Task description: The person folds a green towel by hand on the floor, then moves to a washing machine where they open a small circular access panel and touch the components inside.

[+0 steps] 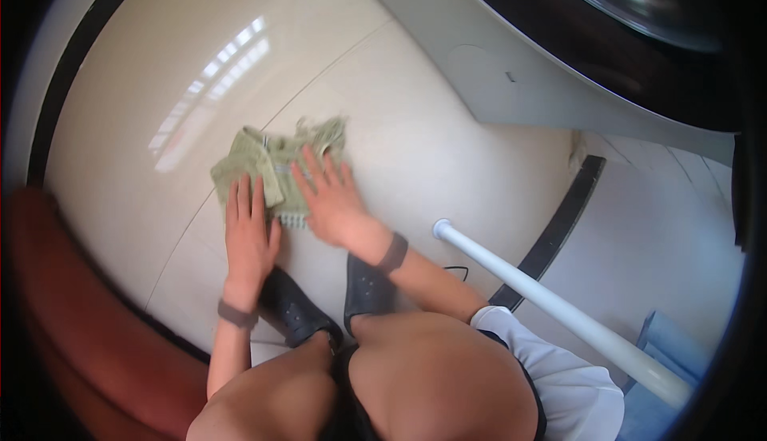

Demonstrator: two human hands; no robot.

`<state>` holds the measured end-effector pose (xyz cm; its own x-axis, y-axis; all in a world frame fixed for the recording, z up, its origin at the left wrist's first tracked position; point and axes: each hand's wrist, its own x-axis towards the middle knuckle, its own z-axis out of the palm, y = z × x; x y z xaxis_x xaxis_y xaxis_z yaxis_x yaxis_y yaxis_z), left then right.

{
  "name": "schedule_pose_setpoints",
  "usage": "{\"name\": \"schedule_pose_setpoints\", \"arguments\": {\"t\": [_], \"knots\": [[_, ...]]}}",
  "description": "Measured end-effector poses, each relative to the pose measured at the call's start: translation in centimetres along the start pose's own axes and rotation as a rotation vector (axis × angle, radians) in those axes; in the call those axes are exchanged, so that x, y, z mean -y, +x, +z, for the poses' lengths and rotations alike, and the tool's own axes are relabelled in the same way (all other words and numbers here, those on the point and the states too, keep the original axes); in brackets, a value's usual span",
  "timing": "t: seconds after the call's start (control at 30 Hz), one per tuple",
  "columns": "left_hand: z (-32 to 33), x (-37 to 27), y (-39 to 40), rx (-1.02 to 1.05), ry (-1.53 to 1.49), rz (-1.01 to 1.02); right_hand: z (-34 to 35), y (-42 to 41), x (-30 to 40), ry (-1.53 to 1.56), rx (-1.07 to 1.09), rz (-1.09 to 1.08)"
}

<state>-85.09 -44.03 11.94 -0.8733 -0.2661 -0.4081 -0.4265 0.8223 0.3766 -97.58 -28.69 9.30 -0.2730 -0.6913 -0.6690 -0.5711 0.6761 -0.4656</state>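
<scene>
A pale green cloth (272, 165), rumpled and partly folded over, lies on the glossy cream tile floor (413, 129). Its far right end is bunched and looks frayed, and a small checked patch shows at its near edge. My left hand (248, 237) rests palm down, with its fingers stretched over the cloth's near left part. On the right part of the cloth, my right hand (335, 204) lies flat with fingers spread. Neither hand is closed around the fabric. The cloth beneath the fingers is hidden.
A grey front-loading washing machine (479, 84) stands at the upper right. From my right, a white pole (539, 288) slants toward the floor. Black shoes (368, 285) are just behind the cloth. A reddish-brown padded surface (90, 303) curves along the left; a blue object (677, 339) lies lower right.
</scene>
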Motion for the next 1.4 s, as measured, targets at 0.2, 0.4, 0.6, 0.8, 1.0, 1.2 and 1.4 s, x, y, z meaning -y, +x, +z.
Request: {"name": "schedule_pose_setpoints", "arguments": {"t": [0.2,0.4,0.6,0.8,1.0,1.2,1.4], "knots": [[-1.0,-0.2,2.7,0.143,0.132,0.011,-1.0,3.4,-2.3,0.096,-0.186,-0.102],[-2.3,0.0,5.2,0.093,0.044,-0.011,-1.7,5.7,-4.0,0.098,-0.334,-0.155],[0.7,-4.0,-4.1,0.14,0.22,-0.112,2.3,-2.4,-1.1,0.044,-0.179,-0.123],[1.8,-1.6,1.1,0.051,0.197,-0.035,1.5,2.9,-2.0,0.002,-0.193,-0.101],[1.1,0.1,2.3,0.013,0.161,-0.061,1.0,6.5,-2.3,0.004,-0.325,-0.198],[1.4,-2.3,-6.4,0.114,0.214,-0.102,5.8,-1.7,0.4,-0.052,-0.245,-0.198],[0.4,0.8,-2.8,0.088,0.162,-0.031,4.1,1.7,1.4,-0.069,-0.193,-0.167]]}}
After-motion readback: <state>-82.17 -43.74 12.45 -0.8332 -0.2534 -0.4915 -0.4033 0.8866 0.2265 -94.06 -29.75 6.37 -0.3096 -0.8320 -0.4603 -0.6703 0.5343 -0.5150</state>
